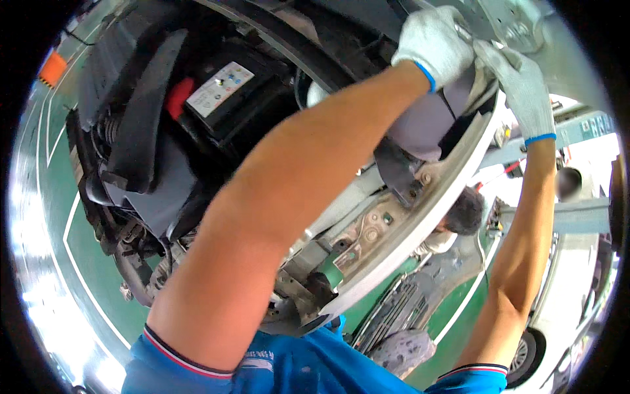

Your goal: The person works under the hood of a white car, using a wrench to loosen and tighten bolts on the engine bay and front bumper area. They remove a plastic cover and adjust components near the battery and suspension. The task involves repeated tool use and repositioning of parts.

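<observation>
Both my hands wear white knit gloves with blue cuffs and meet at the upper right, by the fender side of an opened car front. My left hand [436, 49] is closed, its fingertips at a small metallic part whose kind I cannot make out. Just right of it, my right hand [525, 88] has thumb and fingers pinched together at the same spot; what they hold is too small to name. Beside them is a pale painted body panel [571, 59]. Below my left hand sits a greyish plastic reservoir [426, 125] in the engine bay.
A battery [221, 90] with a red cover [178, 97] lies left of my left forearm. A pale body edge [420, 223] curves along the bay. Another person's head [464, 211] is low beyond it. A removed bumper [403, 305] rests on the green floor; another car [564, 295] stands right.
</observation>
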Motion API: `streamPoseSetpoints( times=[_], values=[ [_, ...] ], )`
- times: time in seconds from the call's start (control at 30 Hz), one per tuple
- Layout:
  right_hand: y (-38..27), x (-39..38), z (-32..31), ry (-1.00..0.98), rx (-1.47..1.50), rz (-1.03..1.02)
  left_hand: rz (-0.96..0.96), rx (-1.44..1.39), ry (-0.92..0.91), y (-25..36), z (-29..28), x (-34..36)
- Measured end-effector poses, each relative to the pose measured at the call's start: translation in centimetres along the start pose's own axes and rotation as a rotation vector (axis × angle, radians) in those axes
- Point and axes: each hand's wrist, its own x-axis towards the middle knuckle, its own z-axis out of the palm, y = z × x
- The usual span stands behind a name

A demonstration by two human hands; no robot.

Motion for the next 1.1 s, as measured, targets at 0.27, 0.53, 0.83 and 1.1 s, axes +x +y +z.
streamPoseSetpoints(
  times=[0.27,0.53,0.83,1.1],
  values=[
    [-5.5,-4.0,-0.4,0.159,-0.282,0.118,0.398,0.273,-0.223,-2.2,-0.4,0.4],
    [-0.3,-0.6,0.0,-0.028,0.144,-0.186,-0.038,0.13,-0.179,0.4,-2.7,-0.9],
    [3.8,6.6,0.1,-0.408,0.334,-0.246,-0.068,0.362,-0.258,2.2,-2.6,-1.5],
    [2.0,5.5,-1.1,-0.483,0.259,-0.353,0.008,0.418,-0.182,3.0,-3.9,-1.8]
  ],
)
